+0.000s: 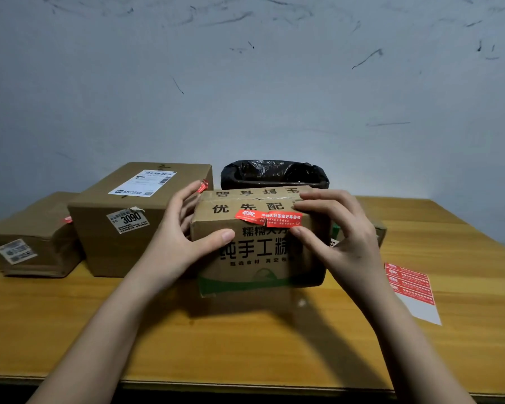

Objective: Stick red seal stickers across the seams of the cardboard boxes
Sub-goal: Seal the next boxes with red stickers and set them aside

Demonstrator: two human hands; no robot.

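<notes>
The printed cardboard box (260,243) at mid-table (245,345) is gripped on both sides, left hand (184,237) clamped on its left edge, right hand (336,237) pinching the right end of the wrinkled red seal sticker (268,218) laid along its upper front edge.

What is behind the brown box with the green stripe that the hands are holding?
Behind the brown cardboard box with the green stripe stands a bin lined with a crinkly black plastic bag. Only its top shows; the box hides the lower part, and what is inside cannot be seen.
</notes>
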